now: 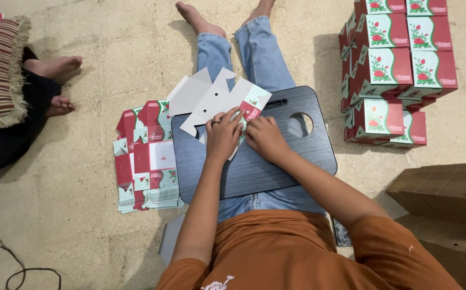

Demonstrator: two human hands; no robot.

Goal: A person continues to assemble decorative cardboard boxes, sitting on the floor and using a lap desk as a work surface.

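Fingers (232, 119) seemingly pressing carton blank (211, 99)

Warm, even indoor light, a touch dim. Soft shadows spill left of the stacked boxes (399, 70) and beside the legs. No glare; sharp centre, slight wide-angle bending at the edges.

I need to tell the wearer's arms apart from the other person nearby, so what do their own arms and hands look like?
Both arms are bare from short rust-orange sleeves down. The left hand wears a dark ring on one finger; the right hand shows no ring. No gloves, watch or bracelet are visible.
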